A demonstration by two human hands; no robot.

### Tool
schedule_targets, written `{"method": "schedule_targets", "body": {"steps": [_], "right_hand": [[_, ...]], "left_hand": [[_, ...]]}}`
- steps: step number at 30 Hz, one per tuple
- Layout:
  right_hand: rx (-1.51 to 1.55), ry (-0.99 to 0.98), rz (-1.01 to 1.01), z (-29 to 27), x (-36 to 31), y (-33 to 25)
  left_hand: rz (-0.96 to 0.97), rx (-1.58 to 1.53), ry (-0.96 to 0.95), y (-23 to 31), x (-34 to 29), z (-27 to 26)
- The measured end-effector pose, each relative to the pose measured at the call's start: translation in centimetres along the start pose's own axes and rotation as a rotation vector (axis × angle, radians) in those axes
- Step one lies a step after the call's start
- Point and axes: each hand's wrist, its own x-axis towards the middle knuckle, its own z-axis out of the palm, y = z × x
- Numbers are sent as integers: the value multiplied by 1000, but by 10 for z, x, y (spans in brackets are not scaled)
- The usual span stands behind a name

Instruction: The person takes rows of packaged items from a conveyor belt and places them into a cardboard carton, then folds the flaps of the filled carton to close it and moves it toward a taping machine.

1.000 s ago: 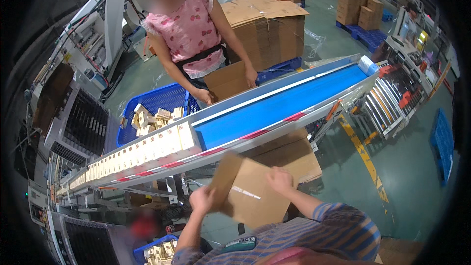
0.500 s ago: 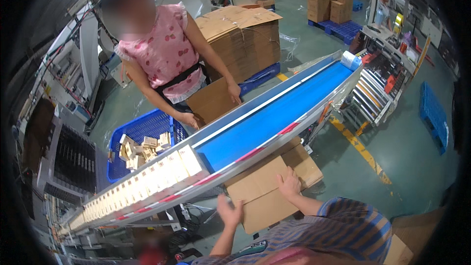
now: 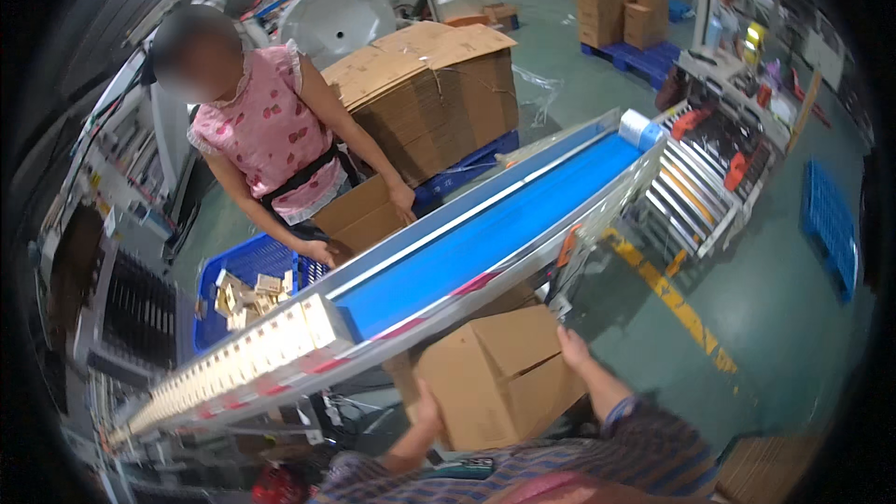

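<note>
A brown cardboard box [image 3: 476, 383] stands up in three dimensions in front of my body, on the near side of the conveyor. My left hand [image 3: 427, 415] presses against its left side; some of those fingers are hidden behind the cardboard. At the right edge, my right hand [image 3: 577, 352] grips the box by its upper corner. Beyond both hands runs a blue conveyor belt [image 3: 485, 224]. A close row of small cream-coloured boxes [image 3: 271, 345] lines its left part.
Across the conveyor, a person in a pink top [image 3: 271, 112] holds an open carton [image 3: 359, 215]. A blue crate [image 3: 210, 317] with loose small boxes sits beside them. Stacked flat cardboard [image 3: 439, 103] lies behind. A roller conveyor [image 3: 695, 191] adjoins the belt's far end.
The flat folded carton has been opened out into a box shape. My left hand, apart from it before, now touches its left side; my right hand moved from its top to its right edge.
</note>
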Motion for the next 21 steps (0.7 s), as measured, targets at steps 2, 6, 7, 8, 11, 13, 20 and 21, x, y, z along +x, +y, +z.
{"method": "schedule_targets", "body": {"steps": [2, 6, 7, 8, 11, 13, 20, 21], "right_hand": [[172, 27, 60, -26, -22, 16], [422, 129, 156, -111, -32, 108], [504, 141, 172, -135, -33, 131], [568, 172, 193, -165, -29, 153], [609, 293, 203, -261, -21, 179], [478, 384, 114, -325, 1, 211], [157, 614, 42, -514, 46, 228], [123, 687, 86, -530, 54, 235]], "left_hand": [[-21, 277, 63, 13, -20, 27], [69, 655, -5, -28, -5, 106], [57, 741, 30, -40, -18, 138], [24, 780, 24, -49, -30, 176], [-99, 748, -61, -82, -70, 275], [-152, 611, -208, -128, -63, 327], [-349, 543, -411, -269, 4, 506], [-375, 469, -515, -276, 2, 539]]}}
